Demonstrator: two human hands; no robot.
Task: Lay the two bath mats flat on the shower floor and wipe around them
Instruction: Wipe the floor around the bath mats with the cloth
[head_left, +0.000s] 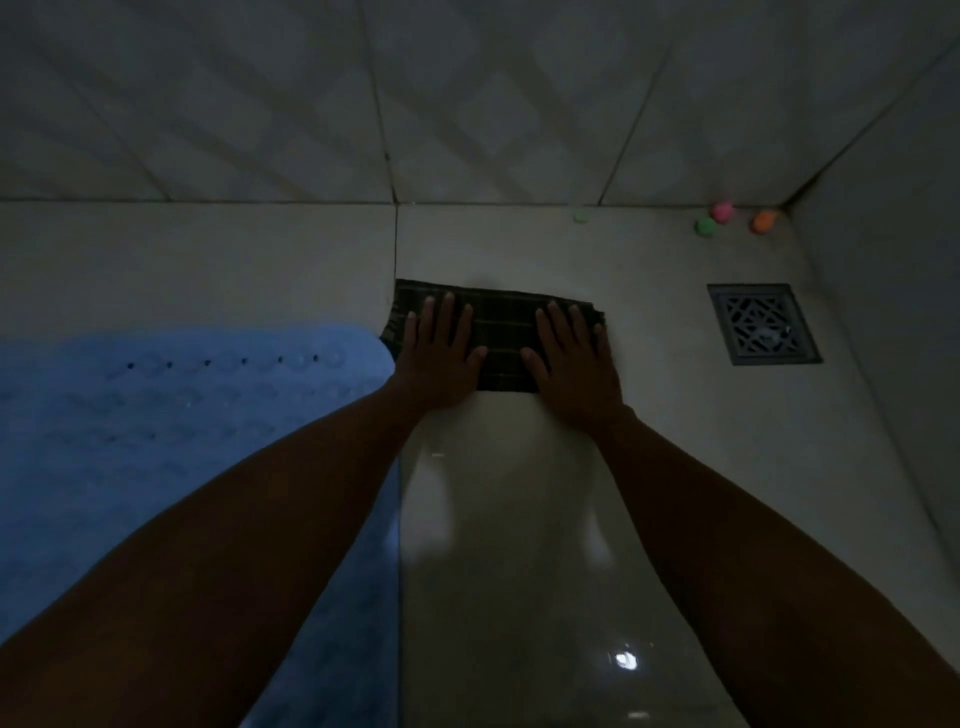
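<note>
While the blue bath mat (171, 441) lies flat on the shower floor (675, 415) at left, the dark plaid cloth (501, 332), long axis left-right, lies just right of it, under flat, spread left hand (439, 358) and right hand (574, 366), gripping nothing.

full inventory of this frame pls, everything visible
bath mat: 1 in view, blue, flat on the floor at left
cloth: 1, dark plaid, folded, on the floor tile beside the mat's far corner
floor drain: 1, grey square grate, right
small round objects: 4, pink, orange, two green, along the far wall near the corner
floor tiles: pale, glossy
left hand: flat on the cloth
right hand: flat on the cloth
</note>
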